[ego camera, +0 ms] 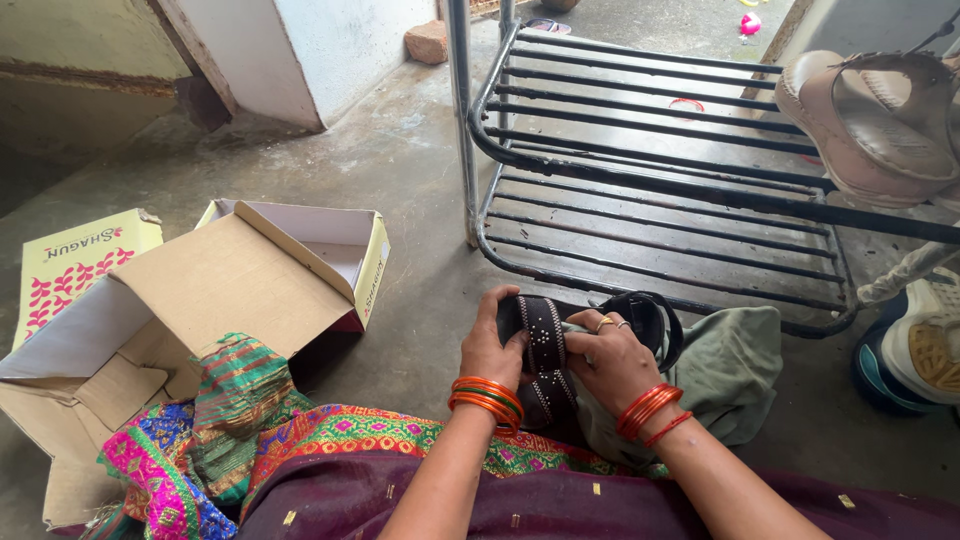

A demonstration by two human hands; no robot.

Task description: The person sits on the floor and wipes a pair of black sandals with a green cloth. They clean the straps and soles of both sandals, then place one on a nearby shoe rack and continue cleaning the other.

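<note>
Sandal, black with a wide strap studded in small pale beads, sits low at the front of the floor, just before the person's knees and in front of the bottom rail of the rack. Left hand wraps its left side, thumb over the strap, fingers closed round the sole edge. Right hand presses from the right, fingers folded together over a grey-green cloth that lies against the sandal; a ring shows on one finger. Orange bangles on both wrists. A second black loop, probably a back strap, shows just behind the right hand. Judgement: sandal looks light, sole fairly stiff, strap flexible; beadwork could snag or shed if rubbed hard, so the sole edges are the safer hold, strap left free. Cloth is soft, limp, bunches readily. Open cardboard box lies toward the left of the floor, its yellow lid beside it at the left edge. Rack shelves are bare bars; a beige wedge shoe rests at the right end of the upper shelf, and a sneaker stands on the floor at the right edge.
</note>
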